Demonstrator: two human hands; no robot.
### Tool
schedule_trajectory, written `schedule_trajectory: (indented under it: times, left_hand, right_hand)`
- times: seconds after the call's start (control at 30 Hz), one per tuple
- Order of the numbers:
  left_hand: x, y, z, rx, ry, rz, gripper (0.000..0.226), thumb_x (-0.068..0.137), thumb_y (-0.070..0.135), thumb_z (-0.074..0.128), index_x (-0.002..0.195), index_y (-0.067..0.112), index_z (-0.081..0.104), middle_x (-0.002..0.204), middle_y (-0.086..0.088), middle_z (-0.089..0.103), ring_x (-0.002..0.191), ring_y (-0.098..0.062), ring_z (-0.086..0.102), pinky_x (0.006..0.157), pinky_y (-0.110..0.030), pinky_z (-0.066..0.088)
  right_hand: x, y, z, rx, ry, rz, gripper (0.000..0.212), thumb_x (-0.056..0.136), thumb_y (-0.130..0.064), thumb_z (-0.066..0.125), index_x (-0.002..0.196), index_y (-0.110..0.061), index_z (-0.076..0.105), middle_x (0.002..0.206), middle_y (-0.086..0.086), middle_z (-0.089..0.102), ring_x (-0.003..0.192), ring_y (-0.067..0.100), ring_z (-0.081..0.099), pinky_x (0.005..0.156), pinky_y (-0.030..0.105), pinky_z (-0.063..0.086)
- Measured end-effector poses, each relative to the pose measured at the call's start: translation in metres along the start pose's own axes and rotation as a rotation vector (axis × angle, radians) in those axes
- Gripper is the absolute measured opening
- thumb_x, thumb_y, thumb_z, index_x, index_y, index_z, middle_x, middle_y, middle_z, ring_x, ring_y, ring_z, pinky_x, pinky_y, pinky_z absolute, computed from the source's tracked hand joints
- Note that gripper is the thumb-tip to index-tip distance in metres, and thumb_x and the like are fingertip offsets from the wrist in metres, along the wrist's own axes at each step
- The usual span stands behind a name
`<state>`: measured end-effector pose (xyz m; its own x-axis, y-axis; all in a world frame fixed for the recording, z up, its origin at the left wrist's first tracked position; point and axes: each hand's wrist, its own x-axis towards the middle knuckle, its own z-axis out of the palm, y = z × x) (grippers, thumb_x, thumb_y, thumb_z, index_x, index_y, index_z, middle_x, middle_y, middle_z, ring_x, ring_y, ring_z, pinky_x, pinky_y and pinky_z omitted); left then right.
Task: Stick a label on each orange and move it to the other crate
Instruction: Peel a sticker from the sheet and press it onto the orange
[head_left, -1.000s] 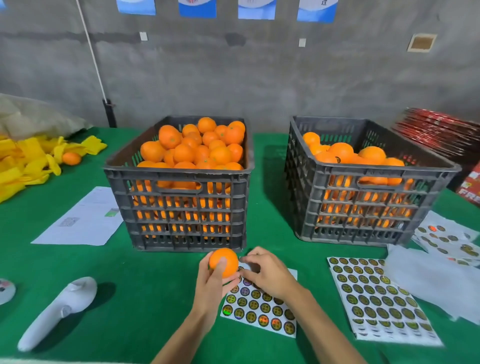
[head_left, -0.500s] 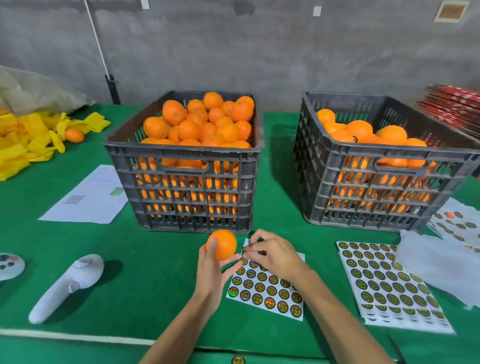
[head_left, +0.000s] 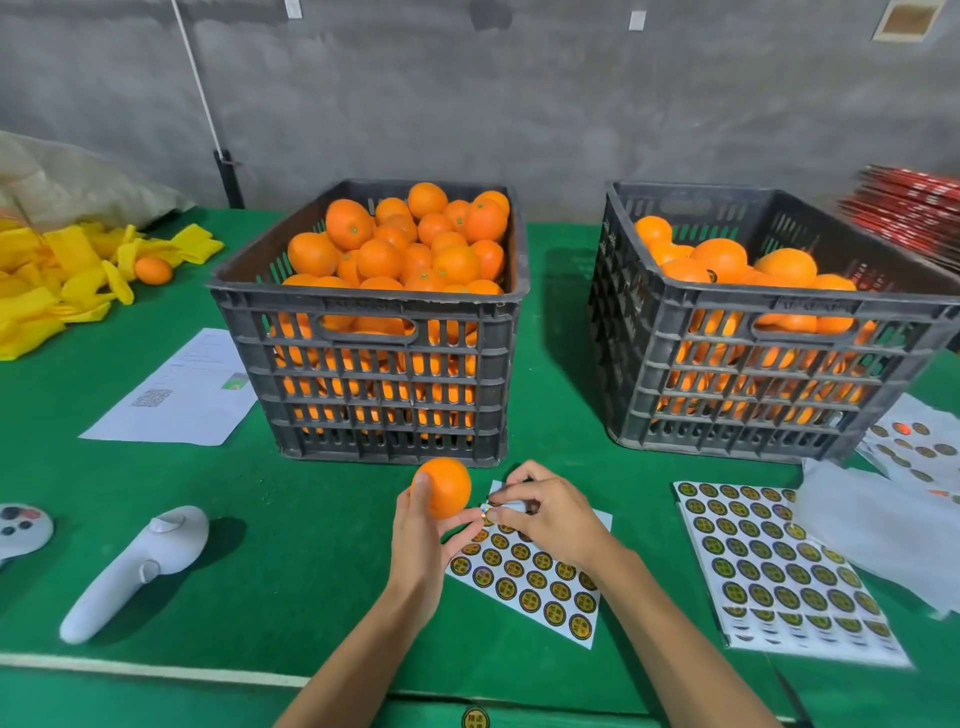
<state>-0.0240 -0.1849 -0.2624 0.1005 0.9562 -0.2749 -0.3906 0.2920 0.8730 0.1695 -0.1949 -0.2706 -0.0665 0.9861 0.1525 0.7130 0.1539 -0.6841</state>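
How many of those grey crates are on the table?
2: the left crate, heaped with oranges, stands straight ahead; the right crate, less full, stands beside it, apart.

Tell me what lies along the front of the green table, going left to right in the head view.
Round white controller → white handheld wand → left hand holding an orange → right hand → full sticker sheet.

A rough grey concrete wall rises behind the green-covered table; a white cord slants down the wall to a dark post at the table's far edge
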Motion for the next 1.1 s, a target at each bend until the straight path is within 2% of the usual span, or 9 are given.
schedule_trajectory:
  times: [0.17,0.3,0.4,0.5,0.67,0.83,0.93,1.0,1.1]
  left_hand:
    - [0.000,0.000,0.001,-0.003,-0.002,0.001,0.041,0.107,0.046,0.046,0.138,0.019,0.044,0.128,-0.015,0.056,0.098,-0.033,0.076,0.087,-0.048,0.062]
    - [-0.004,0.002,0.002,0.005,-0.008,0.007,0.042,0.107,0.045,0.045,0.138,0.017,0.044,0.126,-0.014,0.057,0.097,-0.033,0.076,0.088,-0.049,0.061]
    - [-0.005,0.003,0.002,0.023,-0.018,0.018,0.041,0.107,0.044,0.047,0.138,0.017,0.044,0.125,-0.014,0.058,0.095,-0.032,0.076,0.090,-0.049,0.060]
    - [-0.007,0.003,0.005,0.037,-0.031,0.028,0.045,0.105,0.044,0.049,0.141,0.016,0.043,0.126,-0.013,0.060,0.094,-0.028,0.077,0.096,-0.051,0.057]
    - [-0.004,0.014,0.025,0.036,-0.100,-0.033,0.041,0.103,0.044,0.054,0.137,0.020,0.051,0.128,-0.017,0.063,0.093,-0.026,0.077,0.094,-0.043,0.056]
    - [-0.007,0.040,0.062,-0.070,-0.224,-0.050,0.038,0.102,0.040,0.058,0.133,0.017,0.058,0.128,-0.021,0.066,0.106,-0.034,0.074,0.097,-0.048,0.058]
    - [-0.008,0.056,0.089,-0.168,-0.301,-0.064,0.040,0.102,0.040,0.057,0.133,0.016,0.059,0.122,-0.018,0.072,0.109,-0.032,0.073,0.088,-0.044,0.062]
    - [-0.006,0.069,0.114,-0.194,-0.286,-0.079,0.036,0.102,0.039,0.057,0.128,0.014,0.061,0.118,-0.020,0.073,0.102,-0.031,0.075,0.081,-0.042,0.063]
    - [-0.006,0.086,0.153,-0.039,-0.286,-0.026,0.038,0.100,0.046,0.060,0.125,0.018,0.062,0.117,-0.018,0.071,0.096,-0.031,0.077,0.084,-0.043,0.062]
  right_hand:
    - [0.002,-0.005,-0.003,0.128,-0.003,0.080,0.015,0.090,-0.044,0.074,0.100,-0.035,0.081,0.097,-0.016,0.058,0.068,0.005,0.046,0.065,0.027,0.040]
    - [0.002,-0.006,-0.002,0.178,0.004,0.100,0.010,0.094,-0.036,0.072,0.097,-0.032,0.081,0.095,-0.014,0.062,0.075,0.020,0.053,0.074,0.043,0.048]
    - [0.003,-0.008,-0.003,0.247,0.085,0.132,0.012,0.095,-0.032,0.071,0.089,-0.028,0.080,0.092,-0.009,0.065,0.081,0.022,0.060,0.082,0.047,0.051]
    - [0.001,-0.015,-0.006,0.335,0.256,0.160,0.013,0.096,-0.035,0.070,0.088,-0.030,0.079,0.091,-0.009,0.066,0.084,0.012,0.063,0.085,0.042,0.053]
    - [0.002,-0.042,-0.018,0.165,0.478,-0.066,0.011,0.098,-0.028,0.070,0.102,-0.023,0.079,0.101,-0.018,0.064,0.099,0.010,0.065,0.086,0.030,0.054]
    - [-0.007,-0.064,-0.052,-0.061,0.513,-0.224,0.020,0.105,-0.026,0.058,0.117,-0.021,0.072,0.116,-0.015,0.061,0.111,0.006,0.059,0.094,0.031,0.052]
    - [-0.013,-0.072,-0.079,-0.208,0.479,-0.279,0.037,0.106,-0.039,0.051,0.137,-0.022,0.059,0.136,-0.015,0.051,0.124,0.002,0.052,0.100,0.027,0.049]
    - [-0.013,-0.075,-0.096,-0.329,0.470,-0.260,0.054,0.102,-0.050,0.050,0.149,-0.024,0.046,0.149,-0.014,0.042,0.131,0.004,0.048,0.102,0.024,0.049]
    - [-0.009,-0.078,-0.127,-0.426,0.553,-0.208,0.072,0.096,-0.062,0.051,0.152,-0.018,0.042,0.154,-0.007,0.042,0.128,0.011,0.054,0.097,0.026,0.053]
